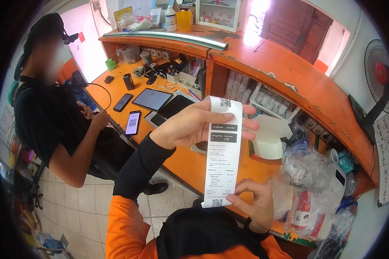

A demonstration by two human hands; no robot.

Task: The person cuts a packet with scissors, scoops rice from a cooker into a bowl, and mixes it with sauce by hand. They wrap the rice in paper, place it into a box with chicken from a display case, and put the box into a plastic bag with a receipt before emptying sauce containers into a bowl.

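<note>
A long printed paper receipt (223, 159) hangs upright before me, with a QR code near its top and another at its bottom. My left hand (188, 123) grips the upper part, thumb in front and fingers behind the paper. At the lower right edge, my right hand (256, 206) pinches the receipt between thumb and finger. Behind the paper is the orange counter (177, 162), partly hidden by my left arm. Just beyond my left fingers sits an open white takeaway box (268, 140).
Clear plastic bags (304, 172) pile up on the right. A tablet (152, 99), a phone with a QR code (133, 122) and a dark phone (122, 102) lie to the left. Another person (52, 108) stands at the left. A fan (379, 71) is at the far right.
</note>
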